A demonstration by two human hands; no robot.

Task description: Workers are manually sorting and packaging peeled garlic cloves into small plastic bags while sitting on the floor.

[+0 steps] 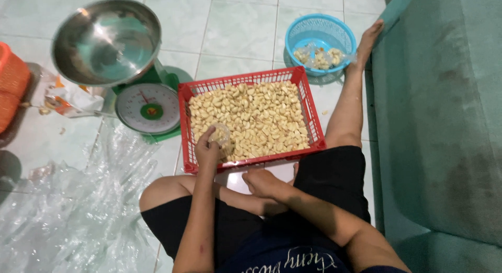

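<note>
An orange basket [10, 85] is seen at the far left edge, with torn paper scraps [65, 98] just beside it on the tiled floor [235, 27]. A heap of clear plastic bags [78, 200] is spread over the lower left. A green kitchen scale [149, 108] with a round dial and a steel bowl [107, 40] on top is placed just left of a red crate [308, 108]. The crate is filled with peeled garlic cloves [261, 119]. The left hand [207, 147] is reached into the crate's near left corner and is closed around a small clear bag [222, 137] held against the cloves. The right hand [264, 183] is rested, loosely curled and holding nothing, on the leg just below the crate's near rim. Beyond the crate, a blue basket [320, 27] with a few bagged cloves is set near a foot [368, 38]. A green sofa [444, 121] fills the right side.
</note>
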